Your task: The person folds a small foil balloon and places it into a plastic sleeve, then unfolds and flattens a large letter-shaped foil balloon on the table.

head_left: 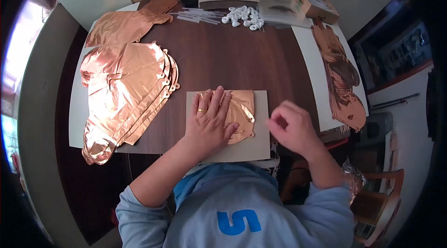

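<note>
Left hand flat, fingers spread, pressing folded copper foil balloon onto card sheet at near edge of bench; likely pinning it so fold holds. Right hand raised just right of card, fingers curled loosely, blurred; cannot tell whether anything pinched. Stack of flat foil balloons lies left, within reach. White plastic rings heaped far side, too small to identify. Palm hides much of folded foil.
</note>
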`<control>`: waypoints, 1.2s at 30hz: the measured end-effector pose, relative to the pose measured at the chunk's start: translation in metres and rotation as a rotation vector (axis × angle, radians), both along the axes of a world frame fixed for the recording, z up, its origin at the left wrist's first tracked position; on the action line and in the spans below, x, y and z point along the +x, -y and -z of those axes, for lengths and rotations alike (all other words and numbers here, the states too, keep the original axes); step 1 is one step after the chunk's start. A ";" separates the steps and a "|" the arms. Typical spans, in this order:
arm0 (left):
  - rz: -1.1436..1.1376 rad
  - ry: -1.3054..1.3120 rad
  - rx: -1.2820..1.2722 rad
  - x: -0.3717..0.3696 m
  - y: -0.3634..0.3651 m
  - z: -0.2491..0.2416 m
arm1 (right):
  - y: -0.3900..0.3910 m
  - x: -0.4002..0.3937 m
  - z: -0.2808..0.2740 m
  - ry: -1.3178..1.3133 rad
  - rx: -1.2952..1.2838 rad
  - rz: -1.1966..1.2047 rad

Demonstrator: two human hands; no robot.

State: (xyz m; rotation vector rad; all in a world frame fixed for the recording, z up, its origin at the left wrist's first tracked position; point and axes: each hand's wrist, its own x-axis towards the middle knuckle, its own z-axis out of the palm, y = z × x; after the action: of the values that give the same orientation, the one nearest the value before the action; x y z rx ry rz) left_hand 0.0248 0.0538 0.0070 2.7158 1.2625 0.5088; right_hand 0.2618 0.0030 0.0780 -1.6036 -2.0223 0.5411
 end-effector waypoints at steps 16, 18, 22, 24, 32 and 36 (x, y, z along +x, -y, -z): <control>0.033 -0.092 -0.059 -0.004 -0.002 -0.012 | 0.068 -0.012 0.051 -1.301 -1.066 0.380; 0.039 -0.103 -0.064 -0.005 -0.003 -0.014 | 0.067 0.001 0.049 -1.235 -1.050 0.360; 0.041 -0.106 -0.049 -0.005 -0.004 -0.011 | 0.074 0.019 0.044 -1.050 -1.047 0.286; 0.042 -0.097 -0.034 -0.005 -0.003 -0.008 | 0.078 0.024 0.033 -0.989 -1.030 0.316; 0.027 -0.037 -0.040 -0.004 -0.001 -0.006 | 0.115 0.144 -0.024 -0.630 -0.756 0.345; 0.026 -0.028 -0.021 -0.005 0.001 -0.003 | 0.126 0.193 -0.054 -0.681 -0.532 0.416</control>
State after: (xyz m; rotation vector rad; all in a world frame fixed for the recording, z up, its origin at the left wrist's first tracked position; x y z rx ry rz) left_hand 0.0195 0.0528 0.0095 2.7272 1.2301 0.4535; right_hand 0.4546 -0.1230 0.1317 -1.7318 -1.0557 1.3165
